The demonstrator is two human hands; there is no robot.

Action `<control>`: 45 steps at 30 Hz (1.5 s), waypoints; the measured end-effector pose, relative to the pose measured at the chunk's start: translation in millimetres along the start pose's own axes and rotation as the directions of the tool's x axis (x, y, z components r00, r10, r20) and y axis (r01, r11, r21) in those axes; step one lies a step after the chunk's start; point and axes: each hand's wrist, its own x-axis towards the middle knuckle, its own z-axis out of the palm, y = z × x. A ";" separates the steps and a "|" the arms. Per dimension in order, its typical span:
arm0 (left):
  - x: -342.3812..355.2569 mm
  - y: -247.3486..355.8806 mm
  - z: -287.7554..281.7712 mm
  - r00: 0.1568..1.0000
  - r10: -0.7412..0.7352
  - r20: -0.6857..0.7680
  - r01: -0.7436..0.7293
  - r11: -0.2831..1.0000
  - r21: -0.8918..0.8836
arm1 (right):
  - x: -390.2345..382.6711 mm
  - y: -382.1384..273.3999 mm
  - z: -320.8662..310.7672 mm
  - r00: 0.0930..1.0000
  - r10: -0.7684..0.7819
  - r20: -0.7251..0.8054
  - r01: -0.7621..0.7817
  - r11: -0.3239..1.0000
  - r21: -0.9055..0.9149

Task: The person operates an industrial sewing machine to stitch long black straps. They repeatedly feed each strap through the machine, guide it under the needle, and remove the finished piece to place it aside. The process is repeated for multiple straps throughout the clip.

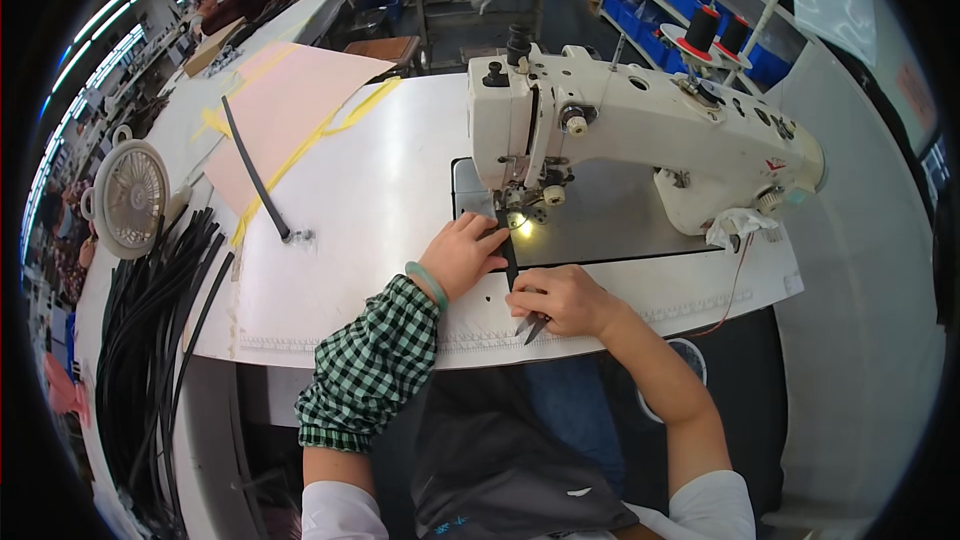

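Note:
A white industrial sewing machine (590,110) stands on the table, its lamp lit beside the needle area. A narrow black strip (513,268) runs from under the presser foot toward me. My left hand (460,252), below a green bangle and a checked sleeve cover, lies with its fingers stretched out against the strip close to the foot. Closer to the table's front edge, my right hand (565,302) is closed around a small pair of scissors (533,326), blades pointing down. Its thumb and forefinger are at the strip's near end; whether they pinch it is hidden.
Many black strips (150,340) hang over the table's left edge beside a white round fan (132,195). Another black strip (256,168) crosses pink board (285,100) with yellow tape. Thread cones (703,28) stand behind the machine. A white cloth (738,226) lies at its base.

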 end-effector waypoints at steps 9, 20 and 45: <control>-1.6 -0.8 1.3 1.000 -0.002 -0.019 0.002 1.000 -0.010 | 3.9 -1.6 -0.2 0.996 0.075 -0.057 -0.081 0.989 -0.121; -0.2 -6.1 6.1 0.997 0.041 -0.062 -0.045 0.998 -0.054 | 2.2 -1.4 1.8 0.974 0.201 -0.102 -0.219 0.950 -0.222; 41.6 -66.5 27.8 0.990 -0.100 -0.105 0.095 0.994 -0.052 | -34.6 -12.7 -46.6 0.797 0.390 -0.461 -0.478 0.874 -0.087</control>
